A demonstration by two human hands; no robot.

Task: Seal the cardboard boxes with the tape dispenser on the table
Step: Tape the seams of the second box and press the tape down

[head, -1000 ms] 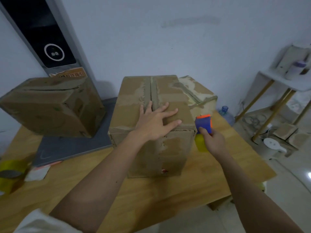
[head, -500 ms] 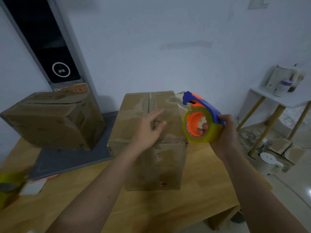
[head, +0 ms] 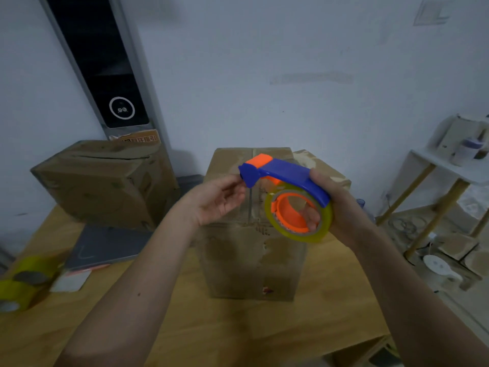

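Note:
A blue and orange tape dispenser (head: 287, 177) with a yellowish clear tape roll (head: 300, 214) is held up in front of me, above the middle cardboard box (head: 251, 260). My right hand (head: 341, 207) grips it, fingers through the roll's orange core. My left hand (head: 217, 200) pinches at the dispenser's blue front end, where the tape comes out. The box's top flaps are closed, their centre seam running away from me. A second cardboard box (head: 103, 181) sits at the back left. A third box (head: 322, 168) peeks out behind the middle one.
The wooden table (head: 238, 335) holds a grey board (head: 105, 245) under the left box, yellow tape rolls (head: 23, 282) at the left edge and a white card (head: 70, 282). A tall dark device (head: 105, 75) stands at the wall. A white shelf (head: 449, 165) and floor clutter lie right.
My right hand raised the dispenser from beside the box up to chest height. My left hand lifted off the box top and came to the dispenser's front end.

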